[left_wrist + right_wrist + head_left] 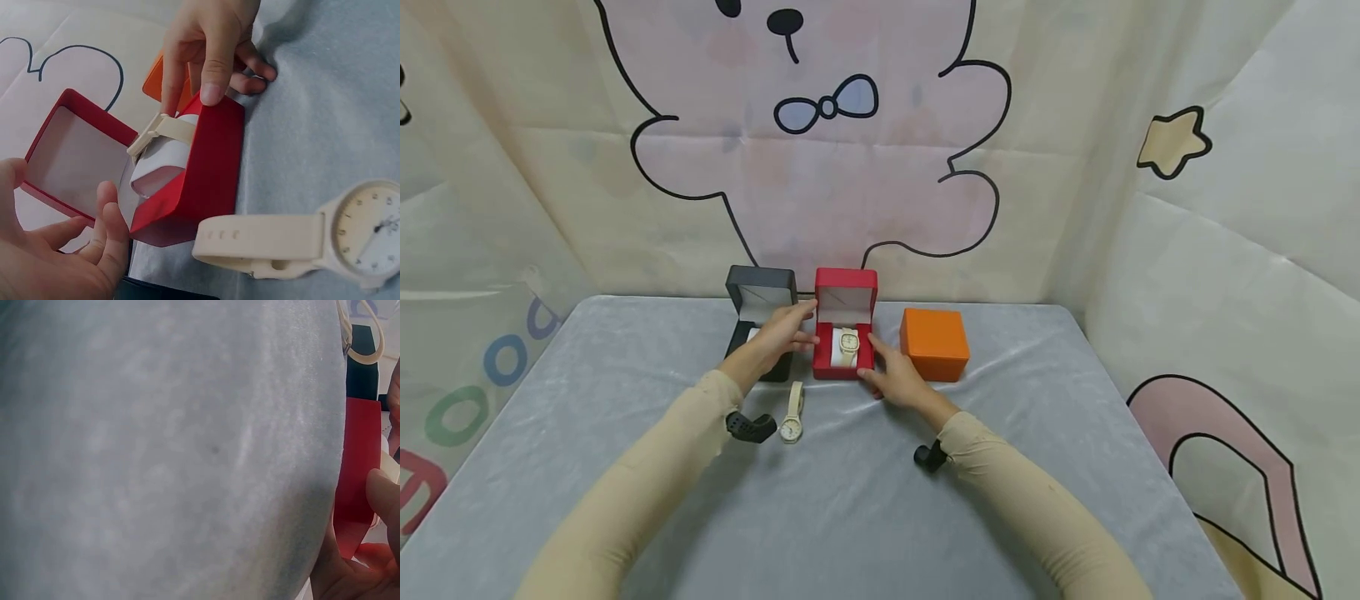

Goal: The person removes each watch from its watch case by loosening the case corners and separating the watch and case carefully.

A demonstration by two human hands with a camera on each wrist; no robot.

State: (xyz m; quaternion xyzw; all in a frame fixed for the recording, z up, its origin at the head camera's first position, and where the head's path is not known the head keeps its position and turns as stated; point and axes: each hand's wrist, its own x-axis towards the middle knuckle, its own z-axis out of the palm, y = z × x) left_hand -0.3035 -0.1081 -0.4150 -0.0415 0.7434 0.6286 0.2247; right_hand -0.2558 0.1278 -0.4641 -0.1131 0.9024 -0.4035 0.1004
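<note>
1. While the right hand [897,377] grips the red watch box [835,374] at its right front corner, thumb on the front wall, the left hand [777,333] touches the same box from the left, fingers mostly straight, at the lid [847,277] edge.
2. Red watch box: near the back of the table, between black box and orange box; lid up, pale lining showing.
3. Inside it: cream wristwatch with squarish face [849,343], strapped round a white cushion [837,348]. One right-hand finger is close to this watch in the left wrist view; contact, cannot tell.
4. Black watch box [762,277]: just left of red one, lid up, partly hidden behind left hand; only a bit of white shows inside.
5. Cream wristwatch with round dial [792,427]: lying on the table in front of the two open boxes, strap looped, dial numbered.
6. Orange box [936,343]: right of red box, closed, just beyond right hand.
7. Grey cloth [820,525] covers the table; it fills most of the right wrist view, blurred.
8. Beige sleeves [647,475] on both arms, black device [750,427] at each wrist.
9. Backdrop: cartoon animal with blue bow tie [827,107]; yellow star [1174,143] to the right.
</note>
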